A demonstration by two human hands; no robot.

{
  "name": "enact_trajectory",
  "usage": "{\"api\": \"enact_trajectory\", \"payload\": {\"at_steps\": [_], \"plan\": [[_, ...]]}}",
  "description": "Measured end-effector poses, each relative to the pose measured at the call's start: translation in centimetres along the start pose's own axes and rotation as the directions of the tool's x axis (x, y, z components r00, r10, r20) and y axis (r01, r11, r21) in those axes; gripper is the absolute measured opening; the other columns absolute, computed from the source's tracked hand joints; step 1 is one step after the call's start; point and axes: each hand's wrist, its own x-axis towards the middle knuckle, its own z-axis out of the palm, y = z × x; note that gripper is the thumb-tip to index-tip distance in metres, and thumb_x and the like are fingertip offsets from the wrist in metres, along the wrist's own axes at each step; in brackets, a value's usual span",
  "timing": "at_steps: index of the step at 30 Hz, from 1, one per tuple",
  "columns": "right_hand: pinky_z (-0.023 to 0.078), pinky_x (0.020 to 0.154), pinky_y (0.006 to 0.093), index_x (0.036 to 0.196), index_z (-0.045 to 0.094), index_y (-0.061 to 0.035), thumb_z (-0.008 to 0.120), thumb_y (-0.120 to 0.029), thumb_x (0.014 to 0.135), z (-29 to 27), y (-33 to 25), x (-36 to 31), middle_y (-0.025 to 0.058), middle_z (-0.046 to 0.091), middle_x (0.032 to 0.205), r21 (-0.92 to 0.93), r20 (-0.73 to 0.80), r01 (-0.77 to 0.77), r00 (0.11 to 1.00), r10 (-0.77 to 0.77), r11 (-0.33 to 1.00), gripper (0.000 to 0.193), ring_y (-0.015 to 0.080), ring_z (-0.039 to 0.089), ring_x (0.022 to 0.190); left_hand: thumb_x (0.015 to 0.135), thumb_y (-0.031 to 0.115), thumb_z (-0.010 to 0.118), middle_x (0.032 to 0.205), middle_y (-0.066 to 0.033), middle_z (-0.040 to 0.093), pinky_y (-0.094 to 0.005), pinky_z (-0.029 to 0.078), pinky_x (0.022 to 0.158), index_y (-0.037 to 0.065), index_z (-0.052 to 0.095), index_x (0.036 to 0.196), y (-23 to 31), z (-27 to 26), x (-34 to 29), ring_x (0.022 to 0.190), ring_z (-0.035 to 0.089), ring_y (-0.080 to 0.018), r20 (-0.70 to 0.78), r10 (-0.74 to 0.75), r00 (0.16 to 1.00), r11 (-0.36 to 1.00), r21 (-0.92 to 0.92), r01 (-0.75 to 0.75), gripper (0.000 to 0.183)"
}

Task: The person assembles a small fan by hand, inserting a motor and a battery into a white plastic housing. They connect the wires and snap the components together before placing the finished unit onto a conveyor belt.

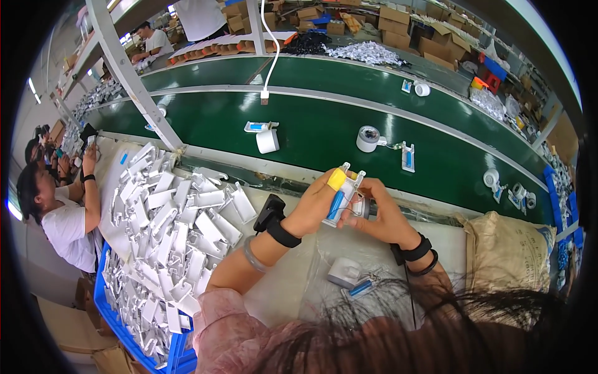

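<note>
Gripping the bracket [347,198] at my twelve o'clock in my left hand [314,203], my right hand [390,215] closed around the head [372,209] at its three o'clock, I could tear the wires [356,201] by pulling too hard.

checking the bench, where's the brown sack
In the head view, the brown sack sits at the right, past the right hand and beside the green belt.

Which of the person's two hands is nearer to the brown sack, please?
Right. The right hand is left of the brown sack, apart from it; the left hand is farther to the left.
</note>
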Motion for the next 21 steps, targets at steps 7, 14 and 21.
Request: {"api": "enact_trajectory", "payload": {"at_steps": [7,14,21], "plan": [[0.045,0.088,0.0374,0.118,0.054,-0.0034,0.070,-0.002,0.074,0.5,-0.3,-0.5,0.0108,0.059,0.102,-0.233,-0.216,0.146,0.956,-0.198,0.961,0.047,0.0258,0.059,0.096,0.102,0.041,0.040,0.087,-0.0099,0.064,-0.0274,0.050,0.046,0.007,0.048,0.123,-0.4,-0.4,0.2,0.059,0.060,-0.0133,-0.027,0.041,0.999,0.997,0.060,-0.040,0.041],[0.047,0.084,0.0343,0.104,0.061,-0.0026,0.064,0.004,0.080,0.5,-0.4,-0.4,0.0122,0.063,0.099,-0.274,-0.299,0.175,0.919,-0.257,0.945,0.026,0.0277,0.060,0.093,0.102,0.041,0.040,0.086,-0.0097,0.063,-0.0274,0.049,0.047,0.007,0.047,0.125,-0.7,-0.1,0.2,0.058,0.058,-0.0135,0.010,0.010,1.000,0.997,0.073,-0.011,0.042],[0.050,0.082,0.0379,0.099,0.062,-0.0025,0.063,0.008,0.082,0.8,0.5,-1.0,0.0141,0.064,0.095,-0.323,-0.357,0.237,0.866,-0.350,0.916,0.020,0.0306,0.063,0.092,0.098,0.019,0.045,0.092,-0.0094,0.061,-0.0260,0.047,0.049,0.007,0.045,0.128,-0.8,0.3,0.0,0.061,0.056,-0.0121,0.027,0.081,0.996,0.986,0.142,-0.084,0.032]]}}
